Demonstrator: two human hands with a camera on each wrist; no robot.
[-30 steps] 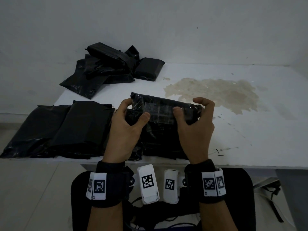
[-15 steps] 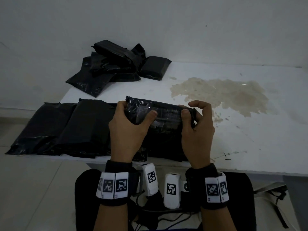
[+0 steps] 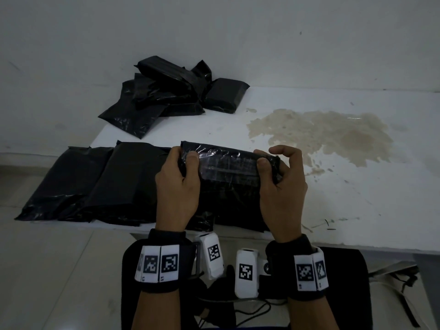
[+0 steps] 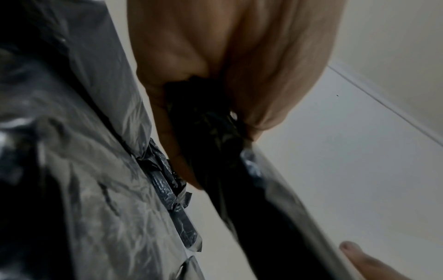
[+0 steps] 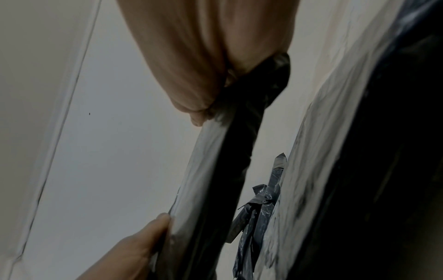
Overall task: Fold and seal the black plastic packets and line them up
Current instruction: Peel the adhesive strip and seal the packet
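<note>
A black plastic packet (image 3: pixel 228 167) lies at the table's near edge, its far flap folded toward me. My left hand (image 3: pixel 183 163) pinches the flap's left end, thumb on top, fingers behind. My right hand (image 3: pixel 269 163) pinches the right end, index finger raised above it. In the left wrist view the left hand (image 4: pixel 203 121) grips bunched black plastic (image 4: pixel 215 151). The right wrist view has the right hand (image 5: pixel 215 94) holding the flap (image 5: pixel 215 170), with the left thumb at the far end. Two flat packets (image 3: pixel 100 184) lie side by side to the left.
A loose pile of black packets (image 3: pixel 171 94) sits at the table's far left by the wall. A brown stain (image 3: pixel 319 134) marks the white table (image 3: pixel 357 198) to the right. Wall runs close behind. The table's left edge drops to the floor.
The flap has been rolled further toward me and both thumbs have slid closer to its ends. The head view shifted slightly.
</note>
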